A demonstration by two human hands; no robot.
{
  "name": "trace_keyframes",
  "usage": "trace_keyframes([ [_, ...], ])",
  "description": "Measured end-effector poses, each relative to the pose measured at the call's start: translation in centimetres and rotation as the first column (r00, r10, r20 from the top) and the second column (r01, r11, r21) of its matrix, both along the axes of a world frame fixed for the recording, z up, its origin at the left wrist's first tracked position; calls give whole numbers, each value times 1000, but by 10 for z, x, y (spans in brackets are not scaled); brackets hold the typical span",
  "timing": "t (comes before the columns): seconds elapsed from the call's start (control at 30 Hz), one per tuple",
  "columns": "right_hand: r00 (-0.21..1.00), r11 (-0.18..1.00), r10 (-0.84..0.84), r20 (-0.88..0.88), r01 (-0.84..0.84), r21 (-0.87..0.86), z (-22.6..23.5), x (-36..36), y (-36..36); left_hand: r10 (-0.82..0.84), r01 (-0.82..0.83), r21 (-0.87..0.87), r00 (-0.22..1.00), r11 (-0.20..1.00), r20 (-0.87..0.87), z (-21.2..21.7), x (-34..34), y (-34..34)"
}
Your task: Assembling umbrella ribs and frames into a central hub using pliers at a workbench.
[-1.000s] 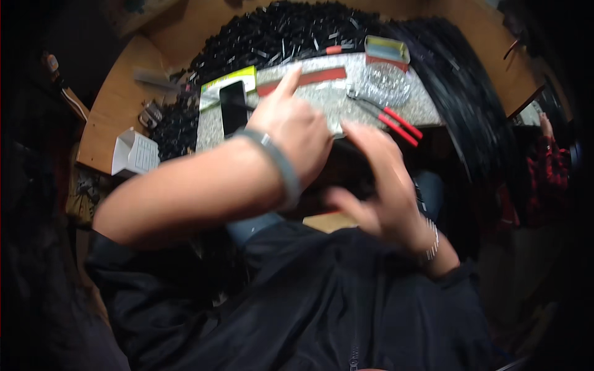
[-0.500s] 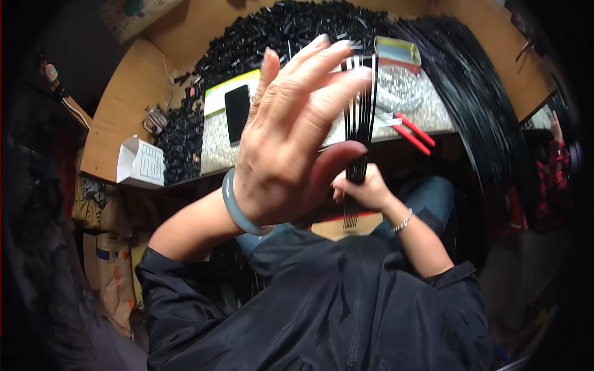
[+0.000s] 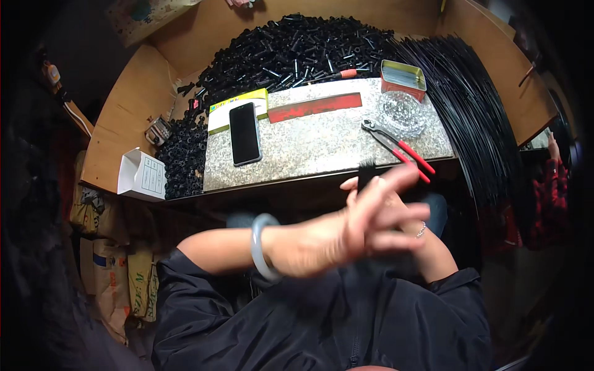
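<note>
My left hand, blurred, with a pale bangle on its wrist, reaches across to the right below the slab's front edge, fingers apart. It lies over my right hand, which is mostly hidden; only its wrist with a thin chain shows. A small bundle of thin black rods stands upright out of the two hands, gripped by the right hand, with the left palm against it. Red-handled pliers lie on the stone slab just beyond the hands.
On the slab lie a black phone, a red strip, a glass ashtray and a tin box. Short black tubes are heaped behind. Long black rods fan down the right. A white carton sits left.
My left hand, raised and spread wide in front of the camera half a second ago, has dropped and swept right over my right hand. The rod bundle has sunk lower.
</note>
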State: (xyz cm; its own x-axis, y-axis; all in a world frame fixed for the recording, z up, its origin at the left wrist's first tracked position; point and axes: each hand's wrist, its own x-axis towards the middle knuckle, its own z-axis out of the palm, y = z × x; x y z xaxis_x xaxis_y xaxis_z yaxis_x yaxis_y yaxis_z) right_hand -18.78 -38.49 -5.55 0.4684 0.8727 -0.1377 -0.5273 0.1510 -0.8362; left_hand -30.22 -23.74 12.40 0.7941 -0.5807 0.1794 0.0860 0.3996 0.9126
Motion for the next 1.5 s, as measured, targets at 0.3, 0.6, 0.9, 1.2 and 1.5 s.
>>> trace_keyframes([
  [0.3,983,985,-113,144,129,-111,7,-19,1,645,-671,241,741,701,188,-114,38,29],
  [0.6,982,991,-95,163,108,-73,11,-14,14,749,-728,185,658,660,-81,-144,42,27],
  [0.9,972,989,-139,187,148,-31,4,-19,16,716,-699,160,689,697,-113,-147,44,25],
  [1.2,956,976,-185,226,206,-71,6,-23,10,619,-599,159,764,785,-183,-146,49,32],
  [1.5,960,976,-179,215,201,-83,-4,-23,-5,469,-676,679,520,-285,714,-88,194,210],
])
